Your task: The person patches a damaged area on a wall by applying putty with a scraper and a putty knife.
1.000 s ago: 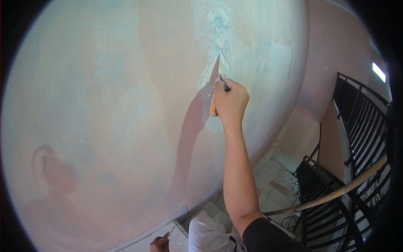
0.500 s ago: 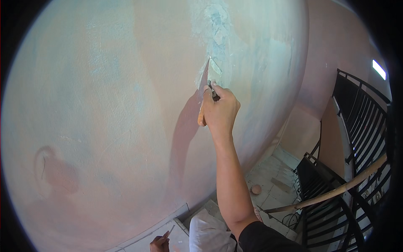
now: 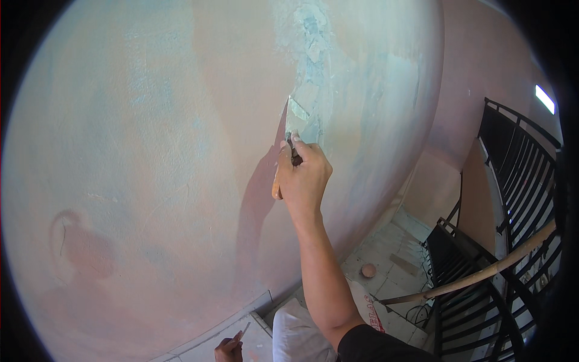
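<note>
Holding the scraper (image 3: 297, 116) on the wall (image 3: 139, 169), right grip (image 3: 306, 178) closed round its wooden handle.
Nearest on my feed: black sleeve (image 3: 377, 344), then that grip; blade sits at the lower end of the rough pale patch (image 3: 312, 48). I see the left grip (image 3: 228, 350) low at the frame edge, pinching a thin flat tool (image 3: 246, 330), white cloth (image 3: 295, 332) near it. Farther: round pinkish thing (image 3: 368, 270) on tiled floor (image 3: 377, 244), wooden pole (image 3: 482, 276) crossing the black railing (image 3: 512, 151).

mottled pink-and-pale-blue painted wall (image 3: 157, 175) on my remote view, orange-brown rounded wooden scraper handle (image 3: 277, 189), black barred metal railing (image 3: 517, 151)
</note>
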Action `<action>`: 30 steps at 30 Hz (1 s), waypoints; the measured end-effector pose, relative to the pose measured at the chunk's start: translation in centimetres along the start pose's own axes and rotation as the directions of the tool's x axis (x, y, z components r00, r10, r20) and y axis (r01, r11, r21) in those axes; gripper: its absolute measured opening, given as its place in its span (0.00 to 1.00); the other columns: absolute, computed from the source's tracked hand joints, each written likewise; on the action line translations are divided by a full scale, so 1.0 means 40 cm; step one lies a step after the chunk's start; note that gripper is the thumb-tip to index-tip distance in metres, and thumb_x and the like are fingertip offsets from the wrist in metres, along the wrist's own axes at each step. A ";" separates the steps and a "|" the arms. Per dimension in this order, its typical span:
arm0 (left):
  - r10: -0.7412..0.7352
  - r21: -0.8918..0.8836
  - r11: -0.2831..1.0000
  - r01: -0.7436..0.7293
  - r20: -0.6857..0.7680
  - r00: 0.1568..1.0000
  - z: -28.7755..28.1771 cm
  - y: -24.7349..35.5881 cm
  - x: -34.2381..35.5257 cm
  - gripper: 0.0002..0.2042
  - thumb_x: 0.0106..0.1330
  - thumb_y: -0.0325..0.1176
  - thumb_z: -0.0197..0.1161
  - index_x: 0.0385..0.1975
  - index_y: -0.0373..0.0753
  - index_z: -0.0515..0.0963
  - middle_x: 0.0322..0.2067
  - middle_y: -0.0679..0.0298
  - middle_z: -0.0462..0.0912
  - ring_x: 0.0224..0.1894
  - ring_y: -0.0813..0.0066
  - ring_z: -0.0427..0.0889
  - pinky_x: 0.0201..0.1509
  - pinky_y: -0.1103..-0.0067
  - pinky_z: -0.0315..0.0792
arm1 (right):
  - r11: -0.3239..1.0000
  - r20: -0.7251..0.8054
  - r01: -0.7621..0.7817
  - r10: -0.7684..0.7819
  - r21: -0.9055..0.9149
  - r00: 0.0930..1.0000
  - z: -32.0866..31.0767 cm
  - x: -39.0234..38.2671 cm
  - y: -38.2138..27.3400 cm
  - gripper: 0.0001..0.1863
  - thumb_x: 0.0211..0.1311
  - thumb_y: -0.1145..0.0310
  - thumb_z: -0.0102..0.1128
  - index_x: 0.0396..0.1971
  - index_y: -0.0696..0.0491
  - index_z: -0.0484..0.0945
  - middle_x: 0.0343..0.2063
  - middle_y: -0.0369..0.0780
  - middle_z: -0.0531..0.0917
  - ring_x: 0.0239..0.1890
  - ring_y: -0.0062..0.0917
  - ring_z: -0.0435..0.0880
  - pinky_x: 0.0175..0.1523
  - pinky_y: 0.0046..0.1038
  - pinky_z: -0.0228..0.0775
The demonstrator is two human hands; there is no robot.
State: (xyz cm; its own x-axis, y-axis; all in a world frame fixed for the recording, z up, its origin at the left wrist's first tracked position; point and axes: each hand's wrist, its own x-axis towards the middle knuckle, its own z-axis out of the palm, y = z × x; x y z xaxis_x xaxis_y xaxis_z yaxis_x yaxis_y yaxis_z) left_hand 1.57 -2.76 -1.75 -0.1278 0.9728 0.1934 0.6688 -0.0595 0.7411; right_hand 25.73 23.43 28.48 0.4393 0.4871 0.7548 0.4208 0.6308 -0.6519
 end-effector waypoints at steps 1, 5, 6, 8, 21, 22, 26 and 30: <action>0.006 0.003 1.000 -0.006 0.002 1.000 0.001 -0.001 0.001 0.18 0.59 0.19 0.62 0.50 0.36 0.84 0.24 0.53 0.83 0.24 0.66 0.84 0.31 0.74 0.77 | 1.000 -0.003 0.016 -0.016 -0.024 1.000 0.002 -0.006 0.004 0.17 0.64 0.77 0.60 0.51 0.67 0.80 0.23 0.41 0.70 0.20 0.26 0.76 0.25 0.30 0.66; 0.000 -0.012 1.000 0.000 -0.006 1.000 0.000 0.004 -0.001 0.18 0.59 0.20 0.62 0.49 0.36 0.84 0.24 0.53 0.83 0.24 0.66 0.84 0.30 0.74 0.77 | 0.997 -0.011 0.070 -0.070 -0.023 0.997 0.010 -0.046 0.021 0.16 0.63 0.77 0.61 0.50 0.65 0.82 0.24 0.41 0.72 0.21 0.26 0.75 0.26 0.30 0.67; 0.016 0.003 1.000 -0.016 -0.001 1.000 0.000 0.001 0.000 0.18 0.59 0.20 0.62 0.50 0.36 0.84 0.24 0.53 0.83 0.24 0.66 0.84 0.31 0.74 0.77 | 0.997 -0.011 0.071 -0.071 -0.021 0.997 0.006 -0.067 0.023 0.16 0.63 0.77 0.61 0.50 0.65 0.82 0.24 0.41 0.72 0.21 0.26 0.75 0.26 0.30 0.67; 0.031 0.019 0.999 -0.031 0.002 1.000 -0.003 -0.006 -0.003 0.18 0.59 0.20 0.62 0.50 0.36 0.84 0.24 0.53 0.83 0.24 0.66 0.84 0.31 0.74 0.77 | 0.998 0.018 0.066 -0.065 -0.013 0.998 -0.007 -0.100 0.029 0.16 0.62 0.76 0.63 0.49 0.63 0.82 0.26 0.42 0.75 0.21 0.26 0.76 0.26 0.30 0.68; -0.031 -0.009 0.999 0.031 0.000 1.000 0.011 -0.016 -0.004 0.18 0.59 0.21 0.63 0.50 0.37 0.84 0.25 0.53 0.83 0.25 0.66 0.84 0.32 0.74 0.77 | 0.991 -0.029 -0.135 0.135 -0.024 0.990 -0.055 0.145 0.052 0.16 0.61 0.70 0.64 0.45 0.65 0.84 0.22 0.47 0.77 0.25 0.33 0.80 0.34 0.34 0.70; -0.023 -0.009 1.000 0.023 0.001 1.000 0.013 -0.010 -0.002 0.18 0.59 0.21 0.63 0.50 0.37 0.84 0.25 0.53 0.83 0.25 0.65 0.84 0.31 0.74 0.77 | 0.992 -0.028 -0.127 0.126 -0.025 0.992 -0.054 0.144 0.052 0.16 0.61 0.70 0.64 0.44 0.65 0.84 0.23 0.47 0.78 0.25 0.33 0.80 0.35 0.34 0.71; 0.030 0.015 0.999 -0.030 0.013 0.999 0.013 0.014 0.003 0.17 0.59 0.21 0.63 0.49 0.37 0.84 0.25 0.53 0.83 0.25 0.64 0.84 0.31 0.74 0.76 | 0.999 -0.052 -0.045 0.044 -0.019 0.998 -0.045 0.110 0.054 0.15 0.61 0.70 0.64 0.44 0.65 0.84 0.23 0.47 0.78 0.25 0.33 0.81 0.36 0.35 0.71; 0.002 0.006 1.000 -0.002 0.015 1.000 0.007 0.010 -0.007 0.17 0.59 0.20 0.63 0.49 0.36 0.84 0.25 0.53 0.83 0.25 0.64 0.84 0.31 0.74 0.76 | 1.000 -0.042 0.005 -0.005 -0.005 0.999 -0.023 0.034 0.050 0.14 0.61 0.72 0.63 0.44 0.65 0.84 0.23 0.47 0.77 0.26 0.33 0.81 0.35 0.34 0.71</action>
State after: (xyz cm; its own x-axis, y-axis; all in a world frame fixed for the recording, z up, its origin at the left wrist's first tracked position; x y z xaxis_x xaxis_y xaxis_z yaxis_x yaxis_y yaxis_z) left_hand 2.08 -2.98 -1.68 -0.1161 0.9758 0.1852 0.6730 -0.0599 0.7372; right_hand 27.90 24.80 28.16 0.4705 0.4581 0.7542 0.4264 0.6302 -0.6488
